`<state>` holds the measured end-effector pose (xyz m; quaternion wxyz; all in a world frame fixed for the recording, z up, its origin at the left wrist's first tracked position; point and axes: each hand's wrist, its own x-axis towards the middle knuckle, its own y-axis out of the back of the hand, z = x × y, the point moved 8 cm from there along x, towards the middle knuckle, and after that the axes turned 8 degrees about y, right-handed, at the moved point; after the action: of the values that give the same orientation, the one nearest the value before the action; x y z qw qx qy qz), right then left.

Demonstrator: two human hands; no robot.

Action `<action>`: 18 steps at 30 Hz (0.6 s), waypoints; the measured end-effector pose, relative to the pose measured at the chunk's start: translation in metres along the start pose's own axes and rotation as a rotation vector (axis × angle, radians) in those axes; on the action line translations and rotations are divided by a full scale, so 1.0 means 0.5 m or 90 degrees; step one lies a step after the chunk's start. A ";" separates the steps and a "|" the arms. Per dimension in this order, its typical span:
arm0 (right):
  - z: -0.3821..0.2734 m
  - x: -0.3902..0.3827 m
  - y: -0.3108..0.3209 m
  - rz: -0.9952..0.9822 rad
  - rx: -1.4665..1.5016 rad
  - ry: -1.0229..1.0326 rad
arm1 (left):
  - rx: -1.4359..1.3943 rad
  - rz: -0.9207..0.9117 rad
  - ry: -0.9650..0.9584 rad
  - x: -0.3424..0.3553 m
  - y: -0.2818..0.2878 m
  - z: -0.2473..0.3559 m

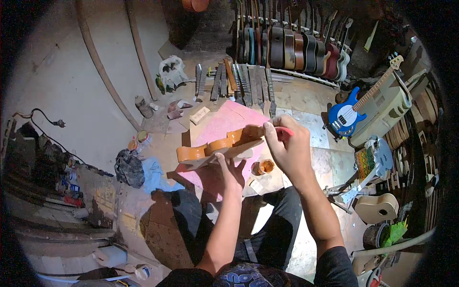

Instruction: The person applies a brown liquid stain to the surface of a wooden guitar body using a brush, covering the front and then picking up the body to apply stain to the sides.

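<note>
A curvy wooden instrument body (191, 153), shaped like a small guitar, is tilted above the pink sheet, its side glossy orange and its face pale. My left hand (231, 173) grips it from below, thumb along its near edge. My right hand (292, 146) pinches a red-handled tool (285, 133), apparently a brush, at the body's right end; its working tip is hidden by my fingers. Below that hand stands an open jar (266, 166) of orange liquid. Under the work lies the pink sheet (239, 114).
Beyond the sheet lie a pale wooden block (200, 115) and a row of files (246, 81). Hanging guitars (289, 48) line the back. A blue bass guitar (346, 115) stands at right, above an unpainted guitar body (377, 209). A black plastic bag (129, 168) and blue cloth (154, 174) sit at left.
</note>
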<state>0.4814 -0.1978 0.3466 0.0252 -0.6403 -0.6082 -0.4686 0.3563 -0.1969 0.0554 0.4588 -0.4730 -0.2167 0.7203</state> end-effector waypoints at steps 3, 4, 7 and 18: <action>-0.039 -0.016 -0.014 0.007 0.052 0.111 | 0.058 -0.080 -0.036 0.030 0.042 -0.001; -0.020 -0.030 -0.024 -0.053 0.074 0.051 | 0.030 -0.050 -0.019 0.027 0.035 -0.011; 0.015 -0.055 0.026 0.054 0.022 0.061 | -0.010 0.032 -0.001 -0.030 -0.018 0.005; 0.234 -0.232 0.125 0.336 0.235 -0.221 | -0.030 -0.005 0.121 -0.062 -0.039 -0.005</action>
<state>0.6187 -0.2310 0.2417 0.1568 -0.8297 -0.4915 -0.2131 0.3715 -0.2147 0.0838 0.4686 -0.5489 -0.1908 0.6653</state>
